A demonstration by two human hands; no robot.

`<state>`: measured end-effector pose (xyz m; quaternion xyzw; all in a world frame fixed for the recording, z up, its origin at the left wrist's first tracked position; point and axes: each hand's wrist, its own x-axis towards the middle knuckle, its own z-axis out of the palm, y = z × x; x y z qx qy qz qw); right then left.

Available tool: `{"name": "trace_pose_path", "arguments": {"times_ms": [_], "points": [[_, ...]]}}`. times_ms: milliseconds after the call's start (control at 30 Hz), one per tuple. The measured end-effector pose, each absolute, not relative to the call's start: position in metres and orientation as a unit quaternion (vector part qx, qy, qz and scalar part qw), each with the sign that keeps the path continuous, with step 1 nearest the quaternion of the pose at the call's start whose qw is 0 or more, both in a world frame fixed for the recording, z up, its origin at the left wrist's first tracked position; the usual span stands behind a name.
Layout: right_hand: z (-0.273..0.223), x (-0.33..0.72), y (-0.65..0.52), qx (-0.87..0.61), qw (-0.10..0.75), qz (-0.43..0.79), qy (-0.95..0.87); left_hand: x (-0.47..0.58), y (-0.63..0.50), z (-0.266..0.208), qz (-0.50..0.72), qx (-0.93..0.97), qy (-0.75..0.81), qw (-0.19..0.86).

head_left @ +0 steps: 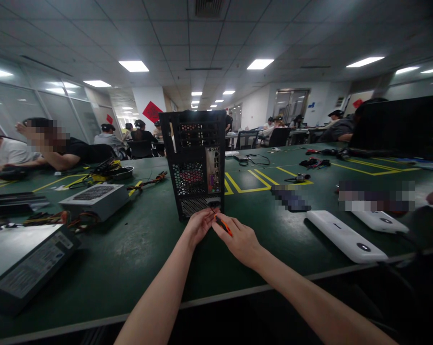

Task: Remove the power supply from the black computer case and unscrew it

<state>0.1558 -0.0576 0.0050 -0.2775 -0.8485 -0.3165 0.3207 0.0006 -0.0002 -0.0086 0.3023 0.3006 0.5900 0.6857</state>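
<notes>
Orange screwdriver (226, 227) pinched in right hand (239, 237); left hand (199, 225) at case (196, 158) bottom, grip can't tell; PSU (18, 242) label (32, 267) unreadable.

Tabletop (130, 254): green, slightly glossy, pale front edge, marked with yellow lines (254, 190). Black computer case (198, 155) stands upright near the middle, its perforated rear side facing the viewer. Left: grey power supply (101, 201), cables beside it; labelled metal box (32, 268) nearer the front edge. Right: long white device (342, 235) lying flat, second white unit (380, 222) beside it. Farther back: tangled cable bundle (315, 163).
</notes>
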Motion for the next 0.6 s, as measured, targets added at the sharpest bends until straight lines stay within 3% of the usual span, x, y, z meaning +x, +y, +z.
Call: {"name": "trace_pose_path", "arguments": {"times_ms": [200,433,600], "points": [[0.0049,0.1528,-0.062,-0.223,0.28,-0.301,-0.884,0.0015,0.0008,-0.0078,0.584,0.282,0.303,0.698],[0.0027,0.1562,-0.0581,-0.284,0.341,-0.282,-0.851,0.0004,0.0009,-0.0098,0.588,0.305,0.283,0.693],[0.0048,0.1534,-0.0612,-0.25,0.298,-0.276,-0.879,0.0001,0.0022,-0.0105,0.58,0.302,0.295,0.697]]}}
